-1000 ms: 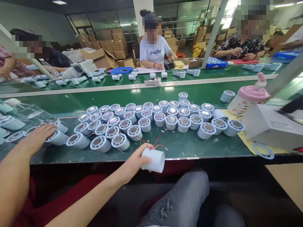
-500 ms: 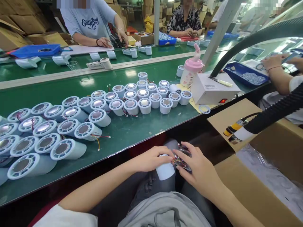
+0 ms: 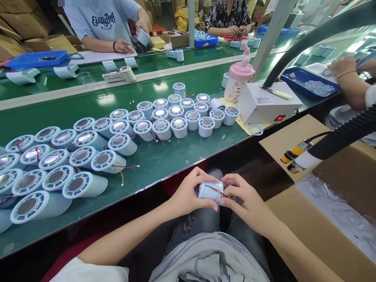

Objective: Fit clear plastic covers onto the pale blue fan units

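Over my lap, a light blue cylindrical housing (image 3: 209,191) lies on its side between my two hands, with thin red and dark wires (image 3: 216,189) running across it. My left hand (image 3: 190,194) wraps its left end, thumb below and fingers above. At the right end, my right hand (image 3: 242,199) closes its fingertips on the rim and the wires. A glossy, see-through part shows between the right fingers, mostly hidden, so its kind cannot be made out.
Rows of similar housings (image 3: 118,144) with round metallic tops stand on the green bench (image 3: 164,168). A pink-lidded cup (image 3: 239,80), a white box with a lit red switch (image 3: 266,103) and black hoses (image 3: 346,135) are at right. An open carton (image 3: 293,215) sits beside me. Co-workers sit opposite and at right.
The housing has turned onto its side, and its wires now lie across it. My right hand has brought the dark glossy part against its end. Across the bench, a co-worker has lifted a light blue piece.
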`<state>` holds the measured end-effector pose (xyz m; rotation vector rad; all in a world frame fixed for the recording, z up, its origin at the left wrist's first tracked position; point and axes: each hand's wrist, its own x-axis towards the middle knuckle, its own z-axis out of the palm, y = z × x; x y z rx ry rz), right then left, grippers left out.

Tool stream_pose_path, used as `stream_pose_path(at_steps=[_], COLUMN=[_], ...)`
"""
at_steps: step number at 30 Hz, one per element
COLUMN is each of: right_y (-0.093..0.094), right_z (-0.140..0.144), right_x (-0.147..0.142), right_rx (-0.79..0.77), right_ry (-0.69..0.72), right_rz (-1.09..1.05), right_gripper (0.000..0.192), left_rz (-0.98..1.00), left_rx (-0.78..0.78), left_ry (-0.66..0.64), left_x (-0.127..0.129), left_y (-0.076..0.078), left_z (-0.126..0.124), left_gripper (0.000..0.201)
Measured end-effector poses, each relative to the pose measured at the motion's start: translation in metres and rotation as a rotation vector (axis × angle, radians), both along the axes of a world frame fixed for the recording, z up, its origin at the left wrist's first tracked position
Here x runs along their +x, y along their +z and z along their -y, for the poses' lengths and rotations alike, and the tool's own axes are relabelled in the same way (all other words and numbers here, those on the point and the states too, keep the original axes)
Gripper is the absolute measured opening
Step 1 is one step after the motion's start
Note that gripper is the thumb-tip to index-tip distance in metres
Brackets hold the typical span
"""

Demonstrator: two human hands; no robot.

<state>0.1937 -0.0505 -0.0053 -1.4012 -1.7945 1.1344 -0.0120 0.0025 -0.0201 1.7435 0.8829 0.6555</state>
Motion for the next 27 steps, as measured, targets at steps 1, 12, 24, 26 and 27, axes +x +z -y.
stream_pose_path(at_steps=[1, 12, 24, 26, 27], right_y=[-0.001, -0.002, 0.007, 0.008, 0.007], right_z=[0.001, -0.001, 0.013, 0.016, 0.017], right_x=[0.001, 0.014, 0.027, 0.028, 0.028], right_rx=[-0.013, -0.180, 0.045, 0.013, -0.002], right_ry=[0.011, -0.103, 0.034, 0.030, 0.029], right_rz=[0.000, -0.306, -0.058, -0.074, -0.094], right_gripper=[0.018, 0.027, 0.038, 0.044, 0.047], left_rz=[-0.009, -0.022, 0.234, 0.201, 0.188], left_rx=[0.021, 0.001, -0.655, -0.579, -0.528], left_ry=[-0.016, -0.261, -0.139, -0.169, -0.179], left_x=[-0.001, -0.004, 0.003, 0.001, 0.000], left_y=[-0.002, -0.005, 0.010, 0.012, 0.013], left_z=[0.000, -0.004, 0.007, 0.007, 0.006], left_gripper=[0.061, 0.066, 0.075, 0.079, 0.081])
